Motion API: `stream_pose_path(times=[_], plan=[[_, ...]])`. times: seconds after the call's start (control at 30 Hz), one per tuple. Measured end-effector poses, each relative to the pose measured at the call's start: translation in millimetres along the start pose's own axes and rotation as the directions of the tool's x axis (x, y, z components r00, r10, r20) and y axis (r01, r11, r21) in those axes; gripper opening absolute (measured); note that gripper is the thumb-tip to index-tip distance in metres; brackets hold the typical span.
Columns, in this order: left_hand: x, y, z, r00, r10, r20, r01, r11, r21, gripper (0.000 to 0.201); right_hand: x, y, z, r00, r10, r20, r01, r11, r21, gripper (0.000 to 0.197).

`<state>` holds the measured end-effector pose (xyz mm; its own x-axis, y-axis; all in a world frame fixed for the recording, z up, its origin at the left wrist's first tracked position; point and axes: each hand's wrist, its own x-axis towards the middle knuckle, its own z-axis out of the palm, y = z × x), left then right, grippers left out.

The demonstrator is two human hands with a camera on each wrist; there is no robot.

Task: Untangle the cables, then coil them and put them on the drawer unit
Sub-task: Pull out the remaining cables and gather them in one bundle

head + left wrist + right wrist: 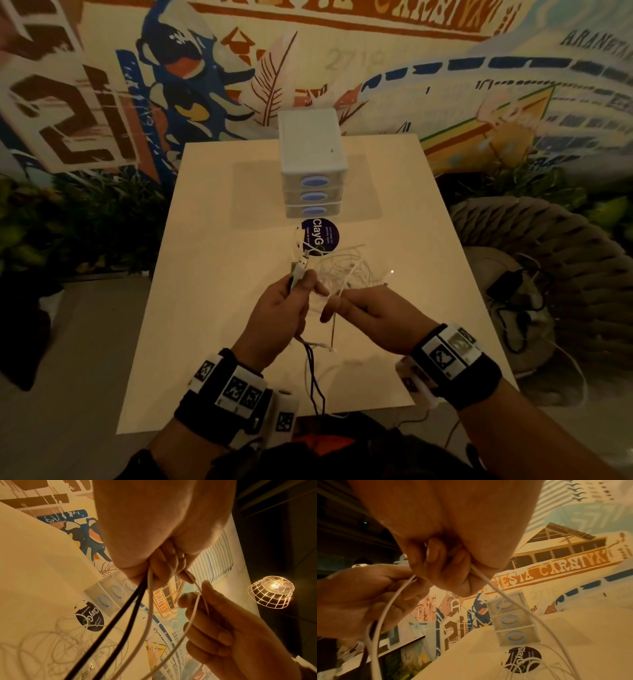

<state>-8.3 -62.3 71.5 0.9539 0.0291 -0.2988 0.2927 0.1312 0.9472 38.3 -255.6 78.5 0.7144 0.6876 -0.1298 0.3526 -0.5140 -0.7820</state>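
A tangle of thin white cables lies on the cream table in front of the white drawer unit. My left hand grips a bundle: two black cable strands, a white strand and a USB plug sticking up. My right hand pinches a white cable close beside the left hand. The black strands hang down off the table's near edge. The drawer unit stands with its blue-handled drawers closed.
A round dark sticker lies on the table between the drawer unit and the tangle. A woven chair with a dark device and cords stands to the right. A wire-caged lamp hangs overhead. Plants line the mural wall.
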Motion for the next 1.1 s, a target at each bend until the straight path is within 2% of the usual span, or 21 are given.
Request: stream_pose_path(times=[0.23,0.33,0.4,0.47,0.6,0.7,0.77,0.83,0.97,1.03,1.1], plan=[[-12,-5,-8,0.994,-0.055,0.089,0.053,0.998,0.028,0.037,-13,-5,21,0.982,0.067,-0.177,-0.033,0.981,0.190,0.026],[-16,-5,-9,0.993,-0.046,0.112,0.043,0.999,0.034,0.038,-15,-1,26,0.953,0.167,-0.254,-0.077,0.941,0.330,0.023],[-16,-4,-12,0.992,-0.034,0.118,0.033,0.999,0.007,0.037,-18,0,24,0.911,0.254,-0.324,-0.068,0.869,0.490,0.021],[-16,-5,-13,0.993,-0.040,0.111,0.042,0.999,-0.015,0.037,-22,1,16,0.846,0.344,-0.407,-0.031,0.795,0.606,0.020],[-16,-3,-11,0.992,-0.073,0.100,0.077,0.996,-0.038,0.036,-29,4,1,0.695,0.525,-0.491,-0.002,0.685,0.729,0.017],[-13,-2,-5,0.995,-0.072,0.071,0.070,0.997,0.018,0.037,-30,13,-8,0.641,0.582,-0.500,0.049,0.619,0.784,0.017],[-10,-2,-1,0.998,-0.056,0.037,0.052,0.995,0.082,0.037,-30,17,-14,0.648,0.589,-0.482,0.069,0.585,0.808,0.018],[-6,-3,3,0.999,-0.021,0.038,0.015,0.989,0.145,0.034,-28,17,-19,0.696,0.553,-0.458,0.052,0.597,0.801,0.019],[-1,-1,14,0.985,0.016,0.172,-0.054,0.975,0.216,0.027,-20,12,-15,0.854,0.384,-0.350,-0.089,0.772,0.629,0.022],[1,0,20,0.978,0.000,0.207,-0.054,0.965,0.256,0.027,-16,8,-11,0.892,0.332,-0.307,-0.122,0.830,0.544,0.020],[2,-1,27,0.984,0.007,0.180,-0.058,0.958,0.280,0.025,-12,6,-9,0.905,0.311,-0.290,-0.149,0.871,0.468,0.019]])
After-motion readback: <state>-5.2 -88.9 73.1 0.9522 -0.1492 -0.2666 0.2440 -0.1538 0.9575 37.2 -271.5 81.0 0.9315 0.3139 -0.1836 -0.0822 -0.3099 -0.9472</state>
